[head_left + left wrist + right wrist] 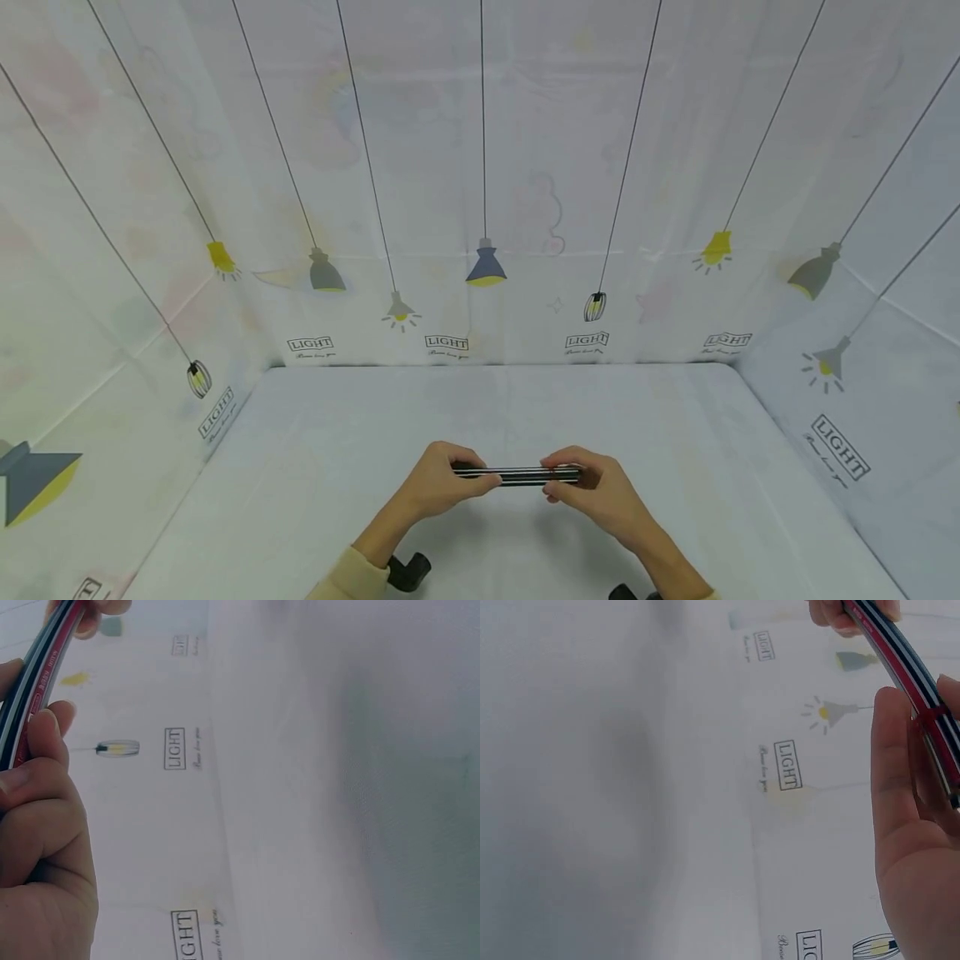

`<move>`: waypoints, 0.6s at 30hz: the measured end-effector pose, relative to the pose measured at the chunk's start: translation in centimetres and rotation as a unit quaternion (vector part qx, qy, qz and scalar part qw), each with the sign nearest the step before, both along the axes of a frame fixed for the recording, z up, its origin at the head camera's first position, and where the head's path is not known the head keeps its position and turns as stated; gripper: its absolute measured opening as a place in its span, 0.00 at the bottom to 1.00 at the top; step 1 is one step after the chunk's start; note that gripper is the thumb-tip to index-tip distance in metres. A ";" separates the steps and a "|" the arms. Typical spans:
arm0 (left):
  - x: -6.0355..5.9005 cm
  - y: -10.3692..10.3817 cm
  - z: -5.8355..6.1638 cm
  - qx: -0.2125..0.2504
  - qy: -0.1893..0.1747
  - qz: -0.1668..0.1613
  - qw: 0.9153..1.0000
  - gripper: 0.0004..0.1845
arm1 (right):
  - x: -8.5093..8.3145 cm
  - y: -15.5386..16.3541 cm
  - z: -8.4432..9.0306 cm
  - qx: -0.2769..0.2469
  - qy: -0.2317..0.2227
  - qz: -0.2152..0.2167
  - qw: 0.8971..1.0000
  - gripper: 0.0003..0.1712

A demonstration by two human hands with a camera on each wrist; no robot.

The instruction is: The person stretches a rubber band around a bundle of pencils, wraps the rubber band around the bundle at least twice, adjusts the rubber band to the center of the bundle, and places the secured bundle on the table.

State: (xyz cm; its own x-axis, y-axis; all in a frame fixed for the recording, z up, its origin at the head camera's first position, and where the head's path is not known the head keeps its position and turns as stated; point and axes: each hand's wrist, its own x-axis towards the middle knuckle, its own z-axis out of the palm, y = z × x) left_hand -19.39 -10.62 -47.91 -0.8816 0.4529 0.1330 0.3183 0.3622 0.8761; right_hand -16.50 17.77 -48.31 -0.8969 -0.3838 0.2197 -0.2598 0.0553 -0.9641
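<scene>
A: Low centre of the head view, both hands meet over the white table [337, 433]. The left hand [438, 485] and the right hand [600, 493] share a bundle of thin sticks [517, 475], black and white striped, held level between them, lifted off the table.

B: How's the grip?

A: Left hand curls fingers over its end, thumb beneath. Right hand pinches the other end, fingers curled over the top. Both ends vanish inside the hands, so how long the bundle is I can't say.

B: The left wrist view?

A: The bundle [37, 675] runs up the upper left corner, a red strip showing along it with small print too blurred to read. The left hand's fingers [41, 795] wrap it; the palm is cut off by the bottom edge. The right hand's fingertips [94, 611] just peek in at the top.

B: And the right wrist?

A: Mirror picture: the bundle [907, 682] slants across the upper right, the right hand [911, 825] closed round it, a red band [930, 716] crossing the sticks. How many sticks, I can't count.

B: Anything else?

A: A printed backdrop [480, 208] of hanging lamps with "LIGHT" labels behind, and dark wrist mounts [408, 572] half cut off at the bottom edge.
</scene>
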 end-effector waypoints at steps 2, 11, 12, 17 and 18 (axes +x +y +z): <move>0.0 -0.2 0.0 -0.002 0.004 0.002 1.000 0.12 | 0.1 0.4 0.1 0.000 -0.008 -0.003 1.000 0.17; -0.1 -0.3 0.0 0.004 0.006 0.005 1.000 0.12 | 0.0 0.7 -0.1 -0.024 -0.009 -0.005 1.000 0.14; -0.1 -0.2 0.1 0.006 0.006 0.005 1.000 0.12 | -0.1 0.6 -0.2 -0.026 -0.005 -0.007 1.000 0.14; -0.1 -0.2 0.0 0.006 0.011 0.010 1.000 0.12 | -0.1 0.2 -0.4 -0.031 0.020 -0.013 0.999 0.15; -0.1 -0.2 0.0 0.006 0.012 0.011 1.000 0.12 | -0.2 0.1 -0.4 -0.031 0.024 -0.013 0.999 0.14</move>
